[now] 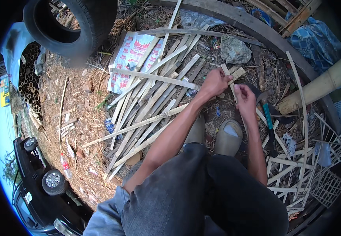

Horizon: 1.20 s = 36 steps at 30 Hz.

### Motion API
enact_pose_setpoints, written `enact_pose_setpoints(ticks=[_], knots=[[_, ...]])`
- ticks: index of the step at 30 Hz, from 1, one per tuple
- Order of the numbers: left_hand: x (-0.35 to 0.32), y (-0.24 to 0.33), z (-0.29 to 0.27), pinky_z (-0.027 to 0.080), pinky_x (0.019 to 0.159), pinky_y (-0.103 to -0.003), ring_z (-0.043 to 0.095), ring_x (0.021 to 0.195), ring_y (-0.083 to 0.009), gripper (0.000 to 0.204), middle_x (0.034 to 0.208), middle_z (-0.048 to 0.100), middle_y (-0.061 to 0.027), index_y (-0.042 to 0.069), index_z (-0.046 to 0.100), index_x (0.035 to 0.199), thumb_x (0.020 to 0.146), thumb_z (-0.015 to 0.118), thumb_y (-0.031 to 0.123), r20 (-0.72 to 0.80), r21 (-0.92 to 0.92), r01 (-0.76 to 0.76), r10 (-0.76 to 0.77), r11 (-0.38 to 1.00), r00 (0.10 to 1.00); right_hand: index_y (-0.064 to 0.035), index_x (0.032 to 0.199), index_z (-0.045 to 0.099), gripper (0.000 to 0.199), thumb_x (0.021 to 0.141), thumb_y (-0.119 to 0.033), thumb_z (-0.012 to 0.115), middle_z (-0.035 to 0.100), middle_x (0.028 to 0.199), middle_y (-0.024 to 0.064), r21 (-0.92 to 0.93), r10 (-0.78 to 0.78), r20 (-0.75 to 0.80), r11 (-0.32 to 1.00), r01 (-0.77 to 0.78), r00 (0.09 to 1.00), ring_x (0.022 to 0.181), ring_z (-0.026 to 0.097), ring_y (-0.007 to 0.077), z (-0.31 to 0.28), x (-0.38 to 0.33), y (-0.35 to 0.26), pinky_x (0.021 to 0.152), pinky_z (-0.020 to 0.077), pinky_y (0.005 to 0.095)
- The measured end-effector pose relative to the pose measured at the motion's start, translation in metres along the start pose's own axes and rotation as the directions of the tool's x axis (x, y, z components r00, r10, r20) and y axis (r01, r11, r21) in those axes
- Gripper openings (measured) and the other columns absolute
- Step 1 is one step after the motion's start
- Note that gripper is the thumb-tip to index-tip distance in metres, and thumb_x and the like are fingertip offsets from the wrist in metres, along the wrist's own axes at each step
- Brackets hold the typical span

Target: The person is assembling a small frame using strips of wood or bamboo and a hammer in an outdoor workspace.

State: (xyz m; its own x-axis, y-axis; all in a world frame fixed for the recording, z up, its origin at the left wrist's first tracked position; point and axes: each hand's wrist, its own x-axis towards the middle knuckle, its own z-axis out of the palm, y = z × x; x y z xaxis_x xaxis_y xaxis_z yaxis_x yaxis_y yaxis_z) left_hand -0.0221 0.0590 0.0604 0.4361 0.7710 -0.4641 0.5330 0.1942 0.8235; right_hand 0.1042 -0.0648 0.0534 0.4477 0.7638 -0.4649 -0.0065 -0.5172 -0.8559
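Left hand (216,82), grip clamped on crossed bamboo slats (226,71), works over the ground (78,129)'s right half; right hand (246,96), grip closed, pinches one slat's near end. Best keep the crossing firmly pinned.

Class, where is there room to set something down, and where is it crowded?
Roomiest: the shaving-strewn ground between the short strips and the strip pile. Crowded: that pile, and the right side, with a teal-handled tool, bamboo pole and lattice.
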Motion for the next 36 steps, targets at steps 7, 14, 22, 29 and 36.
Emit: enact_pose_setpoints(ticks=[7,14,22,29,36], knots=[[-0.018,0.024,-0.043,0.049,0.061,-0.035,0.06,0.063,-0.0155,0.035,0.074,0.068,-0.0078,-0.007,0.067,0.098,0.093,0.075,0.026,-0.182,-0.077,0.001,-0.015,0.997,0.983,-0.0038,0.107,0.072,0.038,0.091,-0.036,0.083,0.073,0.081,0.0022,-0.189,-0.102,0.195,0.972,0.139,0.976,0.072,0.061,0.005,0.014,0.04,-0.053,0.066,0.045,0.0219],[-0.049,0.038,-0.127,0.039,0.051,-0.03,0.048,0.057,-0.0089,0.039,0.069,0.062,-0.0009,-0.002,0.07,0.094,0.099,0.071,0.037,-0.388,0.064,0.094,-0.062,0.994,0.92,0.0036,0.104,0.071,0.029,0.092,-0.023,0.076,0.07,0.083,0.0163,-0.205,-0.486,0.268,0.815,0.542,0.832,0.072,0.066,0.027,0.082,0.037,-0.109,0.069,0.0528,0.04],[-0.038,-0.021,-0.215,0.036,0.049,-0.02,0.047,0.054,-0.0026,0.031,0.074,0.063,0.0037,0.003,0.069,0.108,0.101,0.072,0.032,-0.463,-0.163,0.01,-0.085,0.987,0.882,0.0001,0.104,0.073,0.018,0.095,-0.015,0.074,0.074,0.094,0.0138,-0.223,-0.696,0.075,0.687,0.692,0.714,0.082,0.071,0.0213,0.085,0.066,-0.112,0.076,0.0568,0.0347],[-0.037,-0.013,-0.233,0.036,0.053,-0.021,0.05,0.059,-0.0023,0.033,0.073,0.066,0.0006,0.0,0.065,0.112,0.101,0.071,0.031,-0.411,-0.276,0.009,-0.126,0.961,0.903,-0.0038,0.121,0.069,0.037,0.086,-0.016,0.077,0.07,0.119,0.0173,-0.208,-0.671,0.615,0.369,0.906,0.414,0.114,0.066,0.0364,0.122,0.131,-0.127,0.101,0.0509,0.0453],[-0.037,-0.015,-0.202,0.026,0.048,-0.021,0.038,0.054,0.0014,0.025,0.068,0.058,0.0074,0.006,0.064,0.103,0.103,0.069,0.03,-0.381,-0.275,0.013,-0.122,0.961,0.916,-0.0006,0.1,0.071,0.017,0.088,-0.006,0.061,0.068,0.101,0.0121,-0.554,-0.638,0.619,0.057,0.83,0.457,0.108,0.062,0.0283,0.08,0.125,-0.147,0.094,0.049,0.0402]])
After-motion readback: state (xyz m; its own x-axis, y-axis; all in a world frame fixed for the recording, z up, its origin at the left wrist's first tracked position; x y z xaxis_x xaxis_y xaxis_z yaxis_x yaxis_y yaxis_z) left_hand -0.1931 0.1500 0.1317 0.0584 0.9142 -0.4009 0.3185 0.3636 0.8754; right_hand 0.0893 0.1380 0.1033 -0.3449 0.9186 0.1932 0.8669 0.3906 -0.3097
